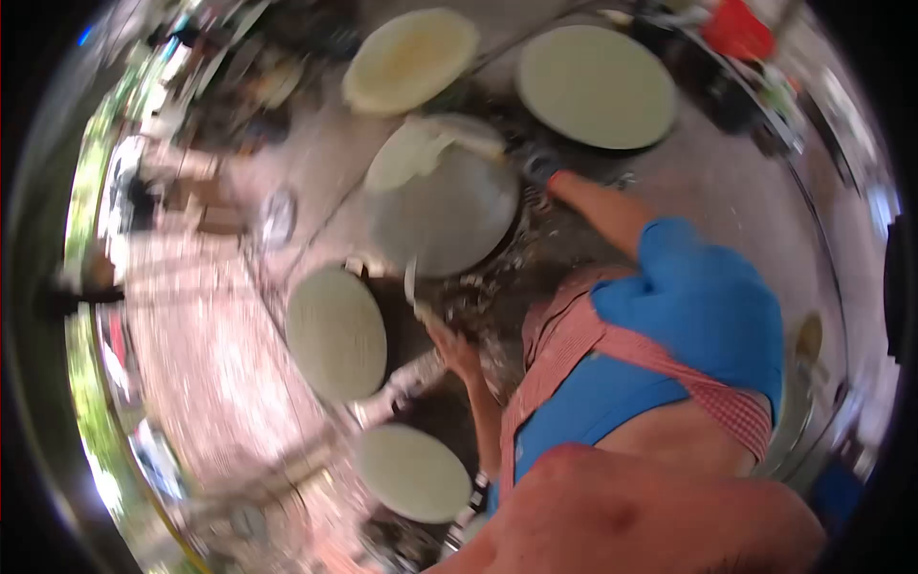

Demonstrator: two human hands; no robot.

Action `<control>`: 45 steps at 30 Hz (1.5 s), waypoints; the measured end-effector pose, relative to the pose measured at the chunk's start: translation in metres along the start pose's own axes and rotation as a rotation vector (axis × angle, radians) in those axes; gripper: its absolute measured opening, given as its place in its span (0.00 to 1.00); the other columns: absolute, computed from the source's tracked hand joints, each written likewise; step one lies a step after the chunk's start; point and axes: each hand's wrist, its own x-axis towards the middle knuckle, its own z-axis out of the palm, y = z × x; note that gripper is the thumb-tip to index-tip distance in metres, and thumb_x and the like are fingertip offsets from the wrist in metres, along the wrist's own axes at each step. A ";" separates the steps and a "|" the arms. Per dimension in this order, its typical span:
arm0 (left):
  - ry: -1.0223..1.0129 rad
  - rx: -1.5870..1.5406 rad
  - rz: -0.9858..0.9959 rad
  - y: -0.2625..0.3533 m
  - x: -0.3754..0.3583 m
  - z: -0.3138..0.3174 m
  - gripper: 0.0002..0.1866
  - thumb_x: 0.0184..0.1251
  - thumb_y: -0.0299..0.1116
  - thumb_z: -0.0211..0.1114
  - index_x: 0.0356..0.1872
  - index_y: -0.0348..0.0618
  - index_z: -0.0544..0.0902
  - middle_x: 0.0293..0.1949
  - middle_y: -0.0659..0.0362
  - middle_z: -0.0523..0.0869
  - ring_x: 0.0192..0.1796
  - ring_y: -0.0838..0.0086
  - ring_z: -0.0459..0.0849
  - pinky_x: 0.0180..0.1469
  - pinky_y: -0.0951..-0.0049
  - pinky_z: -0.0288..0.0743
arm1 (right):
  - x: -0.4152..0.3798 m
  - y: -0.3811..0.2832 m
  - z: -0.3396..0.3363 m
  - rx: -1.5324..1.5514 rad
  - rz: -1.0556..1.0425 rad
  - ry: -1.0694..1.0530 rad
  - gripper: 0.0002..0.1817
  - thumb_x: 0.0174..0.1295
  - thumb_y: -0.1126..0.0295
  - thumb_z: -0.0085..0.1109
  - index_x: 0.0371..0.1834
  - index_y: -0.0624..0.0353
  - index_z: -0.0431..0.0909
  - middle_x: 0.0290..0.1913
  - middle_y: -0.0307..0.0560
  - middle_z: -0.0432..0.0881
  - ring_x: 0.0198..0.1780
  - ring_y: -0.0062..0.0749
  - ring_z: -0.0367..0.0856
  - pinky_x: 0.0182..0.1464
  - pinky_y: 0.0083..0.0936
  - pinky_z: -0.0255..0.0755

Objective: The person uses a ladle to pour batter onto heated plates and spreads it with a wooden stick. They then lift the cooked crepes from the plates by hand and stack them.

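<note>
My left hand [459, 354] is closed around a narrow pale spatula [411, 283], whose tip reaches the near edge of a round grey griddle [445, 225]. On the far part of this griddle lies a pale, ragged-edged thin sheet of dough [406, 163]. At the griddle's right edge is my right hand [540, 167], dark as if gloved, with a red band at the wrist. Its fingers are smeared by motion, so I cannot tell whether it grips the sheet's edge.
Round pale-topped discs surround the griddle: a browned one [411, 59] behind, a large one [598, 88] behind right, and an upright-looking oval one [335, 335] and a lower one [413, 474] at left. A red item [738, 31] is at the far right, cardboard boxes [208, 206] at left.
</note>
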 end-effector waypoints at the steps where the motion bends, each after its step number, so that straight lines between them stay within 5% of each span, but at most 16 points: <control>1: 0.152 0.420 0.473 -0.001 -0.005 0.000 0.34 0.49 0.27 0.53 0.63 0.42 0.57 0.60 0.41 0.61 0.59 0.57 0.65 0.57 0.68 0.60 | 0.001 -0.002 0.027 0.035 0.072 0.126 0.21 0.57 0.52 0.43 0.39 0.56 0.78 0.42 0.48 0.78 0.39 0.37 0.78 0.44 0.32 0.69; 5: -0.005 -0.477 -0.136 0.056 -0.008 -0.018 0.34 0.48 0.26 0.52 0.63 0.43 0.57 0.60 0.39 0.59 0.61 0.54 0.62 0.60 0.65 0.56 | -0.008 -0.033 0.087 0.192 0.182 0.341 0.19 0.54 0.52 0.50 0.37 0.55 0.79 0.43 0.47 0.79 0.43 0.32 0.76 0.48 0.29 0.67; 9: -0.084 -0.408 -0.283 0.048 -0.014 -0.021 0.35 0.48 0.24 0.51 0.63 0.44 0.55 0.61 0.47 0.61 0.61 0.58 0.62 0.60 0.67 0.55 | -0.034 0.016 0.020 0.665 0.148 0.105 0.20 0.50 0.54 0.55 0.42 0.54 0.78 0.41 0.47 0.80 0.43 0.34 0.77 0.46 0.26 0.69; 13: 0.021 -0.278 -0.282 0.071 -0.012 -0.034 0.35 0.49 0.22 0.51 0.64 0.45 0.55 0.61 0.49 0.63 0.59 0.63 0.66 0.56 0.71 0.59 | -0.004 -0.036 0.049 0.464 0.136 0.045 0.18 0.50 0.55 0.58 0.41 0.52 0.79 0.39 0.42 0.81 0.39 0.31 0.78 0.43 0.26 0.70; 17: -0.193 -0.515 -0.813 0.090 -0.008 -0.033 0.35 0.49 0.21 0.50 0.64 0.49 0.56 0.59 0.50 0.67 0.51 0.67 0.73 0.50 0.75 0.64 | 0.013 0.004 0.051 0.866 0.187 -0.232 0.17 0.46 0.65 0.65 0.41 0.54 0.79 0.38 0.39 0.81 0.39 0.29 0.77 0.43 0.25 0.70; 20: 0.030 -0.392 -0.392 0.057 -0.016 -0.007 0.35 0.50 0.22 0.51 0.64 0.51 0.55 0.59 0.50 0.67 0.50 0.66 0.74 0.47 0.73 0.66 | 0.054 0.038 0.008 1.078 0.248 -0.303 0.18 0.46 0.66 0.65 0.42 0.57 0.79 0.42 0.40 0.80 0.46 0.25 0.73 0.46 0.24 0.69; 22: 0.028 -0.426 -0.499 0.094 -0.011 -0.020 0.35 0.50 0.23 0.51 0.64 0.50 0.55 0.59 0.50 0.66 0.55 0.66 0.70 0.51 0.73 0.63 | 0.066 0.040 0.023 1.402 0.427 -0.226 0.16 0.45 0.67 0.65 0.40 0.56 0.80 0.41 0.40 0.80 0.44 0.24 0.74 0.46 0.24 0.69; 23: 0.011 -0.465 -0.598 0.105 -0.008 -0.021 0.34 0.51 0.24 0.52 0.64 0.48 0.55 0.59 0.49 0.66 0.60 0.66 0.66 0.54 0.73 0.60 | 0.065 0.037 0.037 1.403 0.423 -0.237 0.16 0.45 0.67 0.65 0.40 0.56 0.80 0.41 0.40 0.80 0.44 0.24 0.74 0.46 0.24 0.69; 25: 0.121 -0.185 -0.318 0.090 -0.016 -0.004 0.34 0.52 0.25 0.53 0.64 0.48 0.55 0.59 0.49 0.66 0.53 0.63 0.72 0.50 0.73 0.65 | 0.060 0.027 0.053 0.632 -0.104 -0.201 0.16 0.46 0.68 0.64 0.41 0.56 0.79 0.41 0.43 0.80 0.41 0.24 0.76 0.44 0.23 0.70; 28: 0.189 -0.220 -0.337 0.089 -0.039 0.004 0.33 0.54 0.27 0.53 0.64 0.51 0.56 0.56 0.48 0.69 0.43 0.65 0.76 0.42 0.75 0.69 | 0.065 0.052 -0.004 0.657 -0.473 -0.289 0.16 0.48 0.70 0.62 0.42 0.57 0.78 0.41 0.42 0.79 0.41 0.24 0.76 0.43 0.23 0.70; 30: 0.218 -0.557 -0.609 0.106 -0.050 0.000 0.32 0.54 0.26 0.52 0.63 0.52 0.56 0.41 0.51 0.76 0.26 0.71 0.76 0.27 0.77 0.70 | 0.097 0.061 -0.027 0.633 -0.677 -0.291 0.16 0.49 0.71 0.61 0.43 0.58 0.77 0.41 0.42 0.79 0.41 0.25 0.76 0.43 0.23 0.70; 33: 0.093 -0.860 -0.907 0.147 -0.053 -0.019 0.30 0.51 0.22 0.51 0.60 0.42 0.60 0.38 0.58 0.74 0.27 0.79 0.71 0.26 0.83 0.64 | 0.133 0.063 -0.011 0.476 -0.679 -0.248 0.15 0.49 0.72 0.60 0.43 0.58 0.76 0.41 0.42 0.79 0.40 0.25 0.75 0.42 0.24 0.70; 37: 0.240 -0.903 -0.881 0.144 -0.072 -0.005 0.31 0.49 0.22 0.54 0.60 0.45 0.60 0.30 0.61 0.74 0.23 0.80 0.69 0.23 0.80 0.63 | 0.101 0.076 0.019 0.428 -0.472 -0.467 0.15 0.49 0.74 0.58 0.43 0.59 0.76 0.41 0.42 0.79 0.40 0.26 0.75 0.42 0.24 0.70; 40: 0.228 -0.788 -0.865 0.139 -0.089 -0.002 0.34 0.51 0.20 0.52 0.62 0.53 0.55 0.15 0.64 0.66 0.12 0.81 0.63 0.12 0.81 0.57 | 0.134 0.080 -0.017 0.520 -0.679 -0.498 0.14 0.50 0.75 0.57 0.43 0.60 0.75 0.41 0.43 0.78 0.39 0.26 0.75 0.41 0.25 0.70; 43: 0.212 -0.783 -0.981 0.153 -0.092 -0.007 0.34 0.52 0.20 0.53 0.62 0.54 0.55 0.15 0.64 0.66 0.12 0.82 0.63 0.13 0.81 0.56 | 0.190 0.066 -0.005 0.291 -1.128 -0.049 0.14 0.50 0.77 0.56 0.43 0.60 0.75 0.42 0.43 0.78 0.39 0.26 0.75 0.41 0.26 0.70; 45: 0.200 -0.764 -1.043 0.157 -0.088 -0.006 0.34 0.53 0.20 0.53 0.63 0.54 0.54 0.15 0.64 0.65 0.12 0.82 0.62 0.13 0.81 0.56 | 0.180 0.042 0.000 0.258 -0.938 -0.372 0.14 0.50 0.76 0.55 0.43 0.59 0.75 0.41 0.44 0.78 0.39 0.30 0.76 0.41 0.26 0.70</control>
